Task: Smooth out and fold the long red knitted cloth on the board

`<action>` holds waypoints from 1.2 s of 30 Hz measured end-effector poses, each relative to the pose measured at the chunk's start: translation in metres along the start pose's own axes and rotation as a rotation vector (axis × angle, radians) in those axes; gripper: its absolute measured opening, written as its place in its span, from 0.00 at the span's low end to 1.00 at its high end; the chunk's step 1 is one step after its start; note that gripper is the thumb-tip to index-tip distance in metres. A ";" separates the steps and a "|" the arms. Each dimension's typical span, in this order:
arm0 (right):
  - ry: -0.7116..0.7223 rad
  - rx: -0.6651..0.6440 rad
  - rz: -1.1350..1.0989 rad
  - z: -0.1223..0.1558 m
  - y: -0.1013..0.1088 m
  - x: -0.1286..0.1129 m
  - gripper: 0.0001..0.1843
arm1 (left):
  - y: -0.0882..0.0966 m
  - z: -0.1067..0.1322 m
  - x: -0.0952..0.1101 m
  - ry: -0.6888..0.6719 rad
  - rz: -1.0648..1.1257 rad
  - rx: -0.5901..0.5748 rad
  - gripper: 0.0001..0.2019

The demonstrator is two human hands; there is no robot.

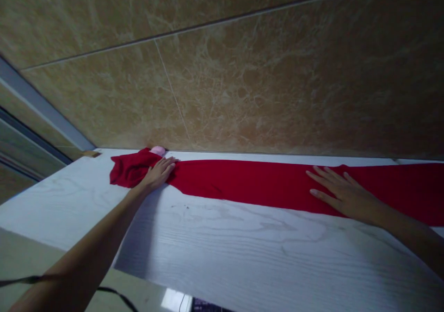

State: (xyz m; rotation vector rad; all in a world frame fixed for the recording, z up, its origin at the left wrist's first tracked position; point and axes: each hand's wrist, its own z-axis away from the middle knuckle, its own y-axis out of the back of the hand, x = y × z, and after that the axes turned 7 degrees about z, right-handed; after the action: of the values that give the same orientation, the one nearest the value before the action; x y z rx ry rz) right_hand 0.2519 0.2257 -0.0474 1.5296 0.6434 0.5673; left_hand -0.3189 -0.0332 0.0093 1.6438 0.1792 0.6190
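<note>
A long strip of red cloth lies flat along the back of a white wood-grain tabletop and runs out of view at the right. Its left end is bunched up in loose folds. Just right of those folds, my left hand presses on the cloth with its fingers stretched out. My right hand rests flat on the cloth farther right, fingers spread. Neither hand grips the fabric. Beyond my left hand, a small pink object shows partly behind the cloth; its kind is unclear.
A brown marbled tile wall rises directly behind the table. At the far left corner lies a small brown block, near a pale metal frame. A dark cord passes by my left forearm. Below the front edge, the floor shows.
</note>
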 end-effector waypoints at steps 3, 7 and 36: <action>-0.035 -0.044 -0.012 0.003 0.012 0.005 0.48 | 0.006 0.002 0.023 0.038 -0.054 0.077 0.31; -0.045 0.016 -0.063 0.000 0.034 -0.016 0.43 | 0.015 0.004 0.062 -0.042 -0.111 0.284 0.29; 0.463 0.234 -0.268 -0.010 0.028 -0.145 0.14 | -0.056 0.043 0.161 -0.997 0.371 -0.149 0.12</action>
State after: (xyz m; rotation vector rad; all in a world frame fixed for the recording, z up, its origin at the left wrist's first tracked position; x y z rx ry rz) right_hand 0.1425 0.1309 -0.0148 1.5019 1.2876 0.6622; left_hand -0.1491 0.0130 0.0003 1.6679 -0.8871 0.0208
